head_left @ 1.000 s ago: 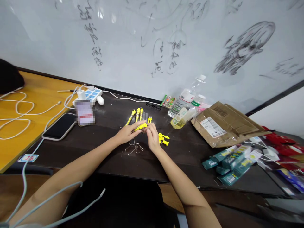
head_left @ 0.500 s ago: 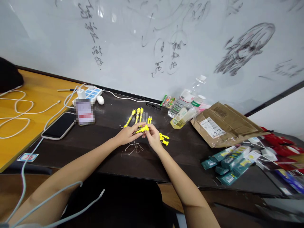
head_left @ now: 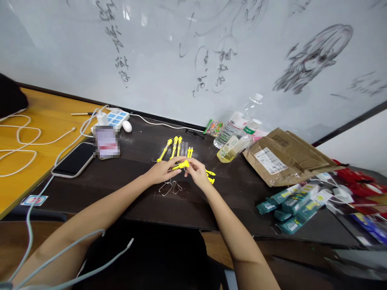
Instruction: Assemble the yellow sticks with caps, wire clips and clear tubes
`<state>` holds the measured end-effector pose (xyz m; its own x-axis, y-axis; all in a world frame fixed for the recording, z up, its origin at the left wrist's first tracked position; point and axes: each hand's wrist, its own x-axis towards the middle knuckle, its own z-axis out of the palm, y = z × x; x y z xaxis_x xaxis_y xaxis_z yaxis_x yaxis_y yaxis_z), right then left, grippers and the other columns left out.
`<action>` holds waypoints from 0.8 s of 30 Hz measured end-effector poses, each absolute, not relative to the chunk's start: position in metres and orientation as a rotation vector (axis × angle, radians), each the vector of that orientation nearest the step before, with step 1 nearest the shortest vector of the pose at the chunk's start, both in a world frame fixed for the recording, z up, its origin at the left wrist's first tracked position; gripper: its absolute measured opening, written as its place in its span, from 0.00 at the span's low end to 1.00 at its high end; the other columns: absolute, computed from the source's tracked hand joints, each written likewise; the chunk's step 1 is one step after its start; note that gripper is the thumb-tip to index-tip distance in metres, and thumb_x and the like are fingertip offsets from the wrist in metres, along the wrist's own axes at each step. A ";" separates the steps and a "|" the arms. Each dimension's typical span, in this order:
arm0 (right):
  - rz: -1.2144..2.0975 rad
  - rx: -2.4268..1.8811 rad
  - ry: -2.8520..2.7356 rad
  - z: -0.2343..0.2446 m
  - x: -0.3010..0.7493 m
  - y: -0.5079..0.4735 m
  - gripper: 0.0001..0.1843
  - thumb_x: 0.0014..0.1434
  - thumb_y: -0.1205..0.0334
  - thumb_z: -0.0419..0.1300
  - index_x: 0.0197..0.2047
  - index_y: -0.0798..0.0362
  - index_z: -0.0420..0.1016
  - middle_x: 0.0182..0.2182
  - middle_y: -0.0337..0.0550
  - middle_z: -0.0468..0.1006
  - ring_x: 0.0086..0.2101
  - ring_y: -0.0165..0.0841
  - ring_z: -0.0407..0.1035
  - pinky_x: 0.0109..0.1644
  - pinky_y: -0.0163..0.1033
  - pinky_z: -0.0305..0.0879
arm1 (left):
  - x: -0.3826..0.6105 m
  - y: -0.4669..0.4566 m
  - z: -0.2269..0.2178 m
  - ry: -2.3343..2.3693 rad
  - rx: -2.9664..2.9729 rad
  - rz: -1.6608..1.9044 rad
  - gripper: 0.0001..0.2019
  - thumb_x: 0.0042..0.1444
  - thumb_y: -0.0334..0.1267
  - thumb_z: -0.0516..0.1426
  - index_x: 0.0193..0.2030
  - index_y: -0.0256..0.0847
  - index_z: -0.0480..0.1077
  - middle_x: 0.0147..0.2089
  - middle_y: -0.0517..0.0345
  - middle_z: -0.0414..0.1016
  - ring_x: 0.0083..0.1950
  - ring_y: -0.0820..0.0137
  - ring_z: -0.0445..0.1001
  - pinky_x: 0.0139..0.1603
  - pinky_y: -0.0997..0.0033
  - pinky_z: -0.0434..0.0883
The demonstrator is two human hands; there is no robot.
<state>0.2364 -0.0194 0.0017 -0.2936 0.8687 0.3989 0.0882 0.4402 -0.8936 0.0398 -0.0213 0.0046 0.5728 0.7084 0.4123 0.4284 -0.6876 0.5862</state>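
Observation:
My left hand (head_left: 161, 170) and my right hand (head_left: 197, 171) meet over the middle of the dark table (head_left: 142, 197). Both pinch a small yellow plastic part (head_left: 182, 164) held between them just above the tabletop. Behind the hands lies a row of yellow-ended clear tubes (head_left: 174, 146). More loose yellow pieces (head_left: 211, 176) lie right beside my right hand. Bent wire clips (head_left: 170, 187) rest on the table under the hands.
A phone (head_left: 74, 159), a blurred card (head_left: 105, 141), a power strip (head_left: 112, 119) and white cables (head_left: 21, 139) sit left. Plastic bottles (head_left: 237, 135), a cardboard package (head_left: 282, 157) and green packets (head_left: 290, 205) lie right. A scribbled whiteboard (head_left: 193, 56) rises behind.
The yellow part has been lifted slightly and turned between my fingers; my right hand's fingers have shifted around it. The view has drifted a little.

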 end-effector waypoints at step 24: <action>1.015 -0.922 -1.844 0.006 0.259 -0.020 0.14 0.57 0.52 0.58 0.37 0.55 0.77 0.30 0.41 0.75 0.22 0.28 0.72 0.25 0.33 0.69 | 0.038 -0.017 0.004 0.736 2.544 0.736 0.24 0.65 0.45 0.47 0.67 0.46 0.55 0.26 0.67 0.70 0.19 0.80 0.57 0.27 0.81 0.60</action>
<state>0.2590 -0.0201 0.0058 -0.3963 0.8660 0.3048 0.2058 0.4073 -0.8898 0.0376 -0.0173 0.0040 0.7239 0.5794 0.3744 0.3742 -0.7858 0.4925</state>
